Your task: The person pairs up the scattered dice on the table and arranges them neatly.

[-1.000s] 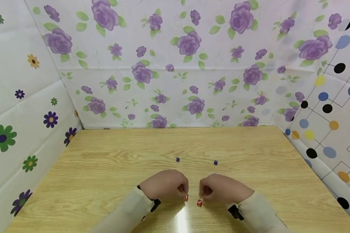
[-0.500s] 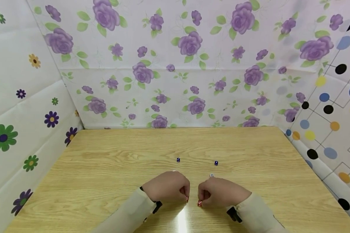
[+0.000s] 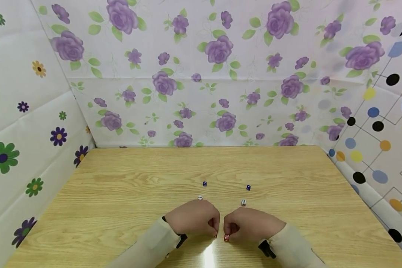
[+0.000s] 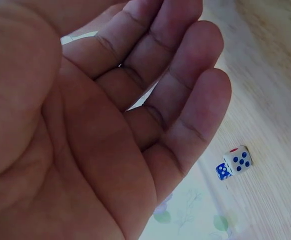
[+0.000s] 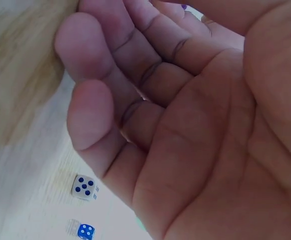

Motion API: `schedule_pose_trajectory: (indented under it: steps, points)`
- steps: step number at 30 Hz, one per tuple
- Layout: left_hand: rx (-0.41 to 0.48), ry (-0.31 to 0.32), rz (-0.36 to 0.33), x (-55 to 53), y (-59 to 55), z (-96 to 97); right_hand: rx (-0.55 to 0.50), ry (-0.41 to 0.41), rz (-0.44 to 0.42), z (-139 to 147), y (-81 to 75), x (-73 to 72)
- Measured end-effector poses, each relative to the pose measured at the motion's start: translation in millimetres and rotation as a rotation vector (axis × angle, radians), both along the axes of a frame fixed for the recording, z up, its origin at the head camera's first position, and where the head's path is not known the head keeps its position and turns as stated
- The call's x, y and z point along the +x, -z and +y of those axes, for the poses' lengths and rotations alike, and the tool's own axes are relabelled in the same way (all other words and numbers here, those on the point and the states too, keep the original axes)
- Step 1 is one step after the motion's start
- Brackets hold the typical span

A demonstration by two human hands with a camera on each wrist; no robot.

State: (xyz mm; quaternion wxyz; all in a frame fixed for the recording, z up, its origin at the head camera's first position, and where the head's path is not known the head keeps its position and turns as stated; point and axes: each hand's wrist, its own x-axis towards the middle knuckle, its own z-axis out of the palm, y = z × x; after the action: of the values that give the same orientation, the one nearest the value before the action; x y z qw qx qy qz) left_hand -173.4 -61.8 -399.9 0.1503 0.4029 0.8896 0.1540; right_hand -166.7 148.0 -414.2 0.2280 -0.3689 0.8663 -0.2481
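Red dice (image 3: 226, 238) are at the wood-grained desk's (image 3: 137, 178) six o'clock side, one pinched in the left hand (image 3: 195, 217), one in the right hand (image 3: 256, 224), the fingers of each nearly closed on its die. Glare (image 3: 209, 257) streaks the wood at six. From the hands, white dice (image 3: 243, 203) lie at eleven and one o'clock, blue dice (image 3: 248, 188) just beyond. Rose cloth (image 3: 217, 52) hangs at twelve, daisy cloth (image 3: 16, 123) at ten, dotted cloth (image 3: 385, 126) at two.
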Motion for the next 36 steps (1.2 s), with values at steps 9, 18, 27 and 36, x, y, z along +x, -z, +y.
schedule_pose_trajectory:
  steps: [9,18,27,36]
  points:
    - [0.006,-0.024,-0.049,-1.1,-1.0,0.0,0.027,0.008,0.032,0.6,-3.2,0.5]
    - [-0.046,-0.019,-0.018,0.7,-0.9,0.6,0.029,-0.032,0.023,-4.4,-1.0,2.0]
    - [-0.063,0.029,0.006,2.0,2.8,3.3,-0.021,-0.093,0.042,-7.8,1.9,4.0]
    - [-0.055,0.043,-0.018,2.9,-1.5,-0.2,-0.017,-0.081,0.012,-6.1,0.5,4.8]
